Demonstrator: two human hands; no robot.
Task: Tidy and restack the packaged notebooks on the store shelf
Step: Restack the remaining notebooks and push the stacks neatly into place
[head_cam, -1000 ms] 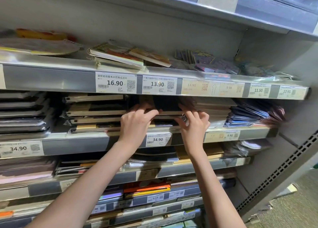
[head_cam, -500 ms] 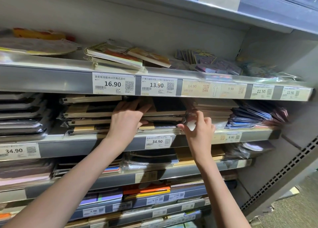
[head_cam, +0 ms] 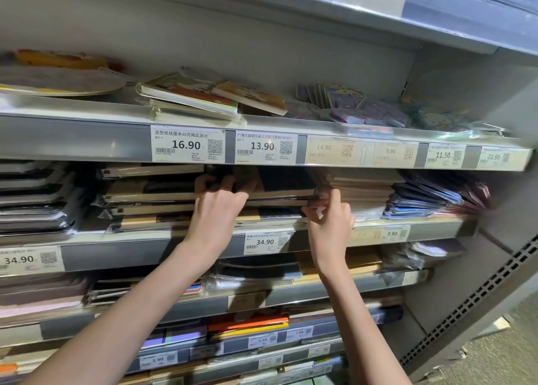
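Note:
A stack of plastic-wrapped tan and black notebooks (head_cam: 151,192) lies on the second shelf (head_cam: 145,243), behind the 34.90 tag. My left hand (head_cam: 217,207) reaches into the stack, its fingers curled over the upper notebooks near a dark notebook (head_cam: 283,181) on top. My right hand (head_cam: 330,218) pinches the wrapped right corner of that same pile at the shelf's front. A lighter pile of brown notebooks (head_cam: 361,189) sits just right of my right hand.
The shelf above (head_cam: 87,140) carries spiral notebooks (head_cam: 189,93) and price tags close over my hands. Dark wrapped packs (head_cam: 32,198) fill the left, blue packets (head_cam: 422,201) the right. Lower shelves hold more notebooks. A perforated grey side panel (head_cam: 480,306) stands at the right.
My left hand has pushed deeper and higher into the stack, fingers now over the upper notebooks. My right hand slid slightly right and down to the pile's right corner.

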